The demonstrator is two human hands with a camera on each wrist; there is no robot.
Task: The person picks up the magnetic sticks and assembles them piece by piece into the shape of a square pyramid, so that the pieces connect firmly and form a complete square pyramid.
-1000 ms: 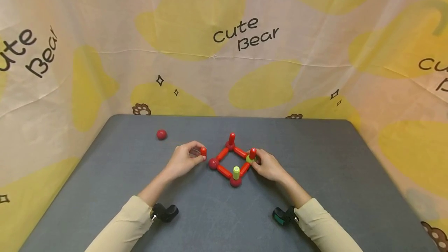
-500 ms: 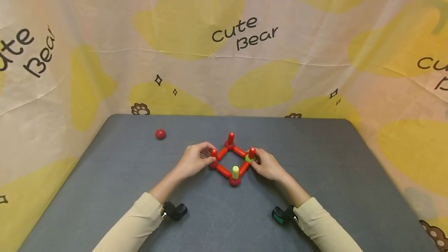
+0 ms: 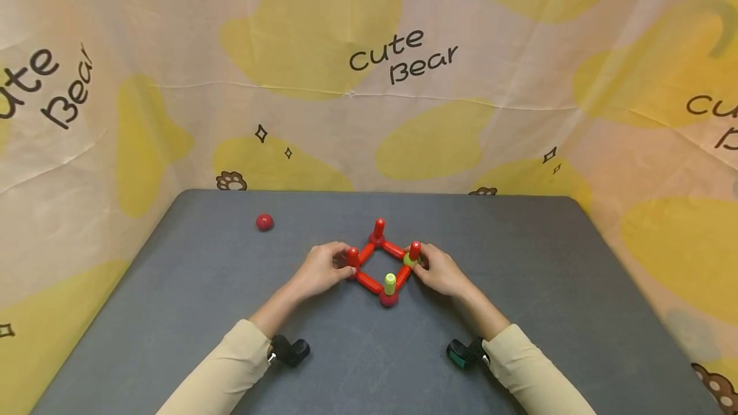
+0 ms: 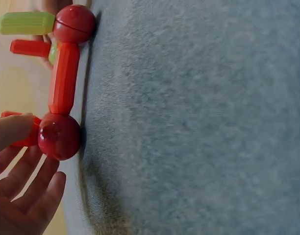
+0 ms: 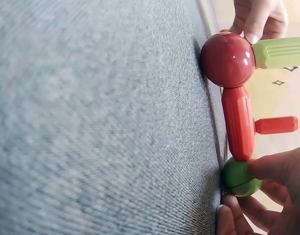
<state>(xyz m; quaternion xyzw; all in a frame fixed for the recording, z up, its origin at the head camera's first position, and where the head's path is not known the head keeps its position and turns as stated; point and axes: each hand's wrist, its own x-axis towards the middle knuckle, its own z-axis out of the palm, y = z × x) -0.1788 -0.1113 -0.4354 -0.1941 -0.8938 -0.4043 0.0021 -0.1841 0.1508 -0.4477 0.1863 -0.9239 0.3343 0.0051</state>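
Note:
A diamond of red rods (image 3: pixel 369 282) and balls, like a magnetic building set, lies on the table. My left hand (image 3: pixel 319 271) pinches an upright red rod (image 3: pixel 353 257) between thumb and fingers; the rod stands on the left red ball (image 4: pixel 59 137). At the right corner, thumb and fingers of my right hand (image 3: pixel 442 272) grip the green ball (image 5: pixel 240 176), which carries another upright red rod (image 3: pixel 415 251). On the front red ball (image 3: pixel 389 300) stands a light green rod (image 3: pixel 390 284). The back red ball (image 3: pixel 377 240) bears an upright red rod (image 3: pixel 379 228).
A loose red ball (image 3: pixel 264 222) lies at the back left of the grey table (image 3: pixel 496 229). Behind the table hangs a patterned cloth (image 3: pixel 323 146) with yellow patches. A black wrist device (image 3: pixel 290 351) is at each cuff.
My left hand has moved right, bringing the red rod from beside the diamond onto its left red ball. My right hand has stayed at the green ball.

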